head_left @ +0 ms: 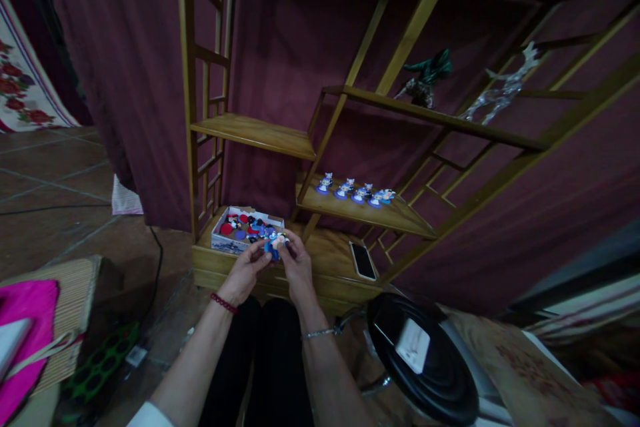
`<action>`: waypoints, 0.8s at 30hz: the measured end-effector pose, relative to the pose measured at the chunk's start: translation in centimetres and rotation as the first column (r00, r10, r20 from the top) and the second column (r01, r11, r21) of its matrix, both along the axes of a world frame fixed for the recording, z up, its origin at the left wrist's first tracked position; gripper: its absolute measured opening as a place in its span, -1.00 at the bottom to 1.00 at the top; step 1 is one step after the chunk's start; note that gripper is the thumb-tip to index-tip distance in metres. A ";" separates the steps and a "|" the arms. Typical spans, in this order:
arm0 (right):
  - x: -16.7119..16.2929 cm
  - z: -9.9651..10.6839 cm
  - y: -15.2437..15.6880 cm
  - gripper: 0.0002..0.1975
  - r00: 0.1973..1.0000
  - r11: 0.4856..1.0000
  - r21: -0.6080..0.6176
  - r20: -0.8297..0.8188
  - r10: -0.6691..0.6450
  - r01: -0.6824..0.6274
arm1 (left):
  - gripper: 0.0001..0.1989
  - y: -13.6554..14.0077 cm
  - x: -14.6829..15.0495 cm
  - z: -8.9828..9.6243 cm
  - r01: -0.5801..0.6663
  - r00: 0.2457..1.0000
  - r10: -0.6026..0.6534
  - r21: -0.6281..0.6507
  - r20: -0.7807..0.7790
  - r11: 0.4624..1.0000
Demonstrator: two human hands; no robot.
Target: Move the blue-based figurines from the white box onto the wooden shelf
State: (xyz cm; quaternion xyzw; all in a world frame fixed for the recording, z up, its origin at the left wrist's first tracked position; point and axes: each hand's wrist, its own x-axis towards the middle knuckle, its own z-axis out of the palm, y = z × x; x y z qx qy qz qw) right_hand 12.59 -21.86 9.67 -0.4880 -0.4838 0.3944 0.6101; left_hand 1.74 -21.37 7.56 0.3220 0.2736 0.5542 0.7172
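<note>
Pinching a small toy figure (276,246) between them, the left hand (249,269) and the right hand (297,263) meet in front of the near right corner of an open box (223,243). The grip of each hand is clamped on the figure, thumbs and fingertips pressing from the left and right sides. Its blue part lies toward the left hand and its pale part toward the right, but the fingers cover so much that I cannot tell its long axis for certain.

The box, holding a jumble of red, purple, blue and black pieces (241,235), stands on the bottom shelf (327,259) to the left and far side of the grip, so the left hand looks nearer to most of it. Farther off and to the right, a middle shelf (353,211) carries a row of at least four upright figures (362,194) on purple bases, standing close beside one another. The right hand is the nearer one to that row, and the held figure is well apart from it. A phone (363,261) lies flat on the bottom shelf, right of the right hand and below the row.
</note>
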 end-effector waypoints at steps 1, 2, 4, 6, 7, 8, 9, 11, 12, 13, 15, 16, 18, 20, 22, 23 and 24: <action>0.0 0.1 -0.1 -0.65 1.000 1.000 0.003 0.005 -0.006 0.006 | -0.62 0.0 0.0 0.0 0.004 1.000 -0.004 0.001 0.001 1.000; 0.1 0.2 -0.1 -0.66 1.000 1.000 0.006 0.010 -0.009 0.009 | -0.62 0.0 0.1 0.0 0.006 1.000 -0.006 0.002 -0.001 1.000; 0.1 0.2 -0.2 -0.67 1.000 1.000 0.013 0.020 -0.014 0.014 | -0.61 -0.1 0.1 0.0 0.005 1.000 -0.005 0.003 -0.006 1.000; 0.2 0.2 -0.2 -0.68 0.999 0.999 0.025 0.028 -0.023 0.022 | -0.61 -0.1 0.0 0.1 0.004 1.000 -0.004 0.009 -0.007 1.000; 0.3 0.2 -0.2 -0.67 0.999 0.999 0.034 0.029 -0.024 0.023 | -0.61 -0.2 0.0 0.2 0.004 1.000 -0.004 0.015 -0.006 1.000; 0.4 0.1 -0.2 -0.67 0.999 0.999 0.042 0.026 -0.022 0.021 | -0.61 -0.2 0.0 0.2 0.009 1.000 -0.009 0.022 -0.005 1.000; 0.4 0.1 -0.2 -0.66 1.000 0.999 0.045 0.020 -0.017 0.016 | -0.61 -0.3 0.0 0.2 0.014 1.000 -0.014 0.029 -0.005 0.999; 0.6 0.1 -0.3 -0.66 1.000 0.999 0.040 0.003 -0.001 0.001 | -0.62 -0.4 0.1 0.3 0.019 1.000 -0.018 0.032 -0.007 0.999; 0.7 0.1 -0.3 -0.67 1.000 0.999 0.035 -0.004 0.006 -0.006 | -0.62 -0.4 0.1 0.3 0.021 1.000 -0.021 0.031 -0.006 0.999; 0.8 0.1 -0.4 -0.67 1.000 1.000 0.029 -0.007 0.010 -0.010 | -0.62 -0.5 0.2 0.4 0.023 1.000 -0.023 0.028 -0.005 0.999; 1.0 0.3 -0.5 -0.68 1.000 1.000 0.021 0.000 0.011 -0.011 | -0.62 -0.6 0.2 0.5 0.023 1.000 -0.023 0.025 -0.001 0.999; 1.0 0.3 -0.6 -0.68 1.000 1.000 0.017 0.007 0.012 -0.013 | -0.62 -0.6 0.3 0.5 0.025 1.000 -0.025 0.026 0.000 0.999; 1.2 0.5 -0.7 -0.68 1.000 1.000 0.010 0.018 0.014 -0.015 | -0.62 -0.7 0.4 0.6 0.024 1.000 -0.024 0.026 -0.001 0.999; 1.4 0.6 -0.7 -0.67 1.000 1.000 0.006 0.021 0.020 -0.020 | -0.62 -0.7 0.5 0.6 0.025 1.000 -0.025 0.029 -0.005 0.999; 1.6 0.7 -0.8 -0.67 0.999 0.999 0.009 0.027 0.033 -0.033 | -0.62 -0.7 0.6 0.5 0.030 1.000 -0.030 0.038 -0.007 0.999; 1.7 0.7 -0.9 -0.66 0.999 0.999 0.013 0.032 0.039 -0.040 | -0.62 -0.7 0.6 0.4 0.033 0.999 -0.033 0.046 -0.007 0.998; 1.8 0.7 -0.9 -0.65 0.998 0.999 0.016 0.037 0.048 -0.049 | -0.62 -0.7 0.7 0.3 0.038 0.999 -0.037 0.054 -0.008 0.998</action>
